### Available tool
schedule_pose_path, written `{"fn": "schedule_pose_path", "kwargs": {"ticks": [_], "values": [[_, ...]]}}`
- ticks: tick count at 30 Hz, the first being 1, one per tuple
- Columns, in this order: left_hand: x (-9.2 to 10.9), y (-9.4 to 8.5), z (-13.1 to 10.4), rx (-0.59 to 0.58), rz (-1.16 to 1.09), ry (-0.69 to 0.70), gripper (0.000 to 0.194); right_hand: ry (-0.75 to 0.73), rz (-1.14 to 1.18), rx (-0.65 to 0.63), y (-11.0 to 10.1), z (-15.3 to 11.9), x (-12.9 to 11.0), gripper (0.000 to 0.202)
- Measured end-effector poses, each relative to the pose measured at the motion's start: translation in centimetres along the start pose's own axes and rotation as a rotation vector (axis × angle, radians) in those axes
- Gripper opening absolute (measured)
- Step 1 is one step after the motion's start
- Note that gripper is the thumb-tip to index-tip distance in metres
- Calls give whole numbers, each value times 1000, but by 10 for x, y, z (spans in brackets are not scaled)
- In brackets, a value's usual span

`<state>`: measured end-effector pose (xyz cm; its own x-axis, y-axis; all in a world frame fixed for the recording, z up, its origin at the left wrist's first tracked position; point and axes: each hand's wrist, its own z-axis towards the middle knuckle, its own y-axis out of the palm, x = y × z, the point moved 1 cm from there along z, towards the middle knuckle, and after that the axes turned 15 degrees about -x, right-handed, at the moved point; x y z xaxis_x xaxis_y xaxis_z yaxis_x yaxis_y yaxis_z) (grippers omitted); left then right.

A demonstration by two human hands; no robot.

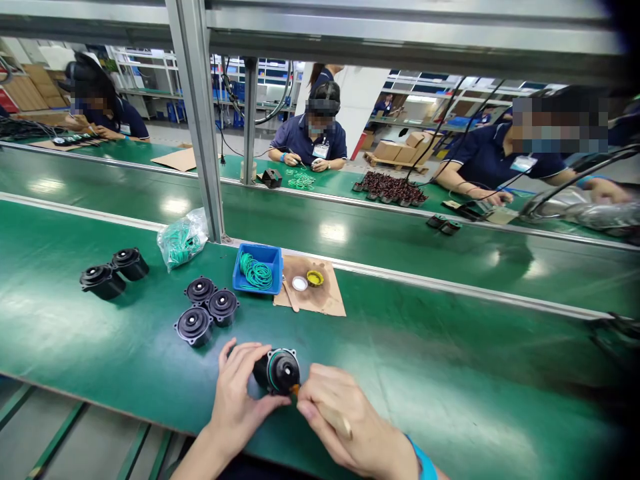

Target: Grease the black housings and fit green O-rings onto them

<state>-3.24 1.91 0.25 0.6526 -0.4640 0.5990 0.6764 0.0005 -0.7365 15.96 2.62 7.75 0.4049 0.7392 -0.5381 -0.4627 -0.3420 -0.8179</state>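
A round black housing [284, 371] with a green ring round its raised top is tilted just above the green table. My left hand [243, 387] is wrapped round its left side, fingers above and thumb below. A wooden-handled brush [339, 421] is gripped in my right hand [343, 410], its orange-brown end touching the housing's lower right edge. Beyond my left hand stand three black housings [194, 321] in a cluster. Behind the held housing, a blue bin [237, 281] holds green rings [256, 272]. Right of the bin, brown cardboard [333, 300] carries a yellow pot [315, 278] and a white one [299, 284].
Two more housings [103, 281] stand at the left. A clear bag of green rings [183, 241] lies near the metal post [197, 120]. Past the low rail [425, 283], several people in dark blue shirts work at the opposite bench.
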Motion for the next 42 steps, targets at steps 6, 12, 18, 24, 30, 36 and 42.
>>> {"fn": "schedule_pose_path", "kwargs": {"ticks": [6,12,18,24,30,36,42], "values": [[-6,-9,2,-203,-222,-9,77,147,327,195,-24,-5,14,32],[-4,-7,2,-204,-191,7,74,202,707,75,-10,-1,5,40],[6,-8,3,-176,-79,83,79,215,637,-82,-8,8,0,47],[10,-10,4,-174,-24,121,70,185,447,-52,-13,18,3,54],[13,-10,4,-186,-13,116,68,251,278,58,-17,22,7,57],[11,-9,3,-164,-24,117,71,191,316,86,-11,21,-3,48],[3,-7,2,-180,-106,70,65,-26,193,-63,-5,10,-9,32]]}}
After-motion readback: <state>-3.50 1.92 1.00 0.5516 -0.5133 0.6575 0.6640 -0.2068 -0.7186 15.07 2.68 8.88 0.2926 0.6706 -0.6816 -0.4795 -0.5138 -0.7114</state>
